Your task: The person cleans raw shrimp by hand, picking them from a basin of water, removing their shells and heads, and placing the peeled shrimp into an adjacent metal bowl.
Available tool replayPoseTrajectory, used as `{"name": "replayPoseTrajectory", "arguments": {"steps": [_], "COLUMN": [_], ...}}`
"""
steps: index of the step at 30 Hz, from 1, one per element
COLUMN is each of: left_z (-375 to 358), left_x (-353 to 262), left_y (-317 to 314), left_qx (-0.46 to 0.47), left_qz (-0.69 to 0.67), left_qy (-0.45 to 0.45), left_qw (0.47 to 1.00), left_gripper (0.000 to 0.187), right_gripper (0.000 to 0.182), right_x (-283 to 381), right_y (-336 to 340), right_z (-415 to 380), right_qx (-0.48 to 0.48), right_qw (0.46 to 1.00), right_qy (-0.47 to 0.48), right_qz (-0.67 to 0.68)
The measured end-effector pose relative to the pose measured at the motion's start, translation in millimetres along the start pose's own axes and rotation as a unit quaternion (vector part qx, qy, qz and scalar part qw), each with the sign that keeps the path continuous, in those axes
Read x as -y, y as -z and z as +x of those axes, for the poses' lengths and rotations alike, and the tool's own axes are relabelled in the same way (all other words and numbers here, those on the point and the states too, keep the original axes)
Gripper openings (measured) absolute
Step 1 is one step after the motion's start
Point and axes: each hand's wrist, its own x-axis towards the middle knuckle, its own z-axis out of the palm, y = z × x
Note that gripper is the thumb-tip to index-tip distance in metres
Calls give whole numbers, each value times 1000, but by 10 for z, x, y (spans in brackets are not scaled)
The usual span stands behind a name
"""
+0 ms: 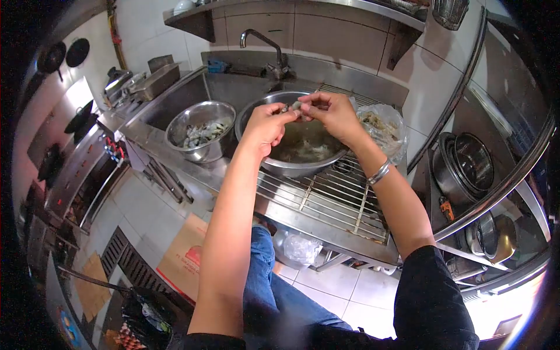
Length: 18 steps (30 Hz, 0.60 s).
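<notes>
Above a large steel basin (291,170), my left hand (267,125) and my right hand (335,118) meet, fingertips closed on a small grey piece that looks like a raw shrimp (296,106). Fingers cover most of it. Murky water (309,146) fills the basin, with pale bits in it. To the left of the basin is a smaller steel bowl (207,154) holding several grey and whitish pieces (204,134), which look like shrimp. A clear plastic bag (392,131) with brownish scraps lies beside the basin, behind my right wrist.
A faucet (262,39) rises behind the sink (169,108). The basin stands by a metal rack (332,201) on the steel counter. Steel pots (461,166) fill shelves at right. A stove (76,163) is at left; flattened cardboard (181,256) lies on the floor.
</notes>
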Motion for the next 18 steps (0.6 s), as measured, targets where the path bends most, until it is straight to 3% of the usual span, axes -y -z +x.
{"name": "replayPoseTrajectory", "arguments": {"steps": [9,18], "left_z": [3,22], "left_x": [11,9], "left_y": [3,30], "left_qx": [-31,-20], "left_qz": [-45,-21], "left_qy": [-35,4], "left_qw": [998,1000], "left_gripper": [14,19], "right_gripper": [17,14], "right_x": [-72,-102], "right_y": [29,94], "right_z": [48,66], "right_qx": [-68,-86], "right_qw": [997,996], "right_qy": [5,-15], "right_qz": [25,8]}}
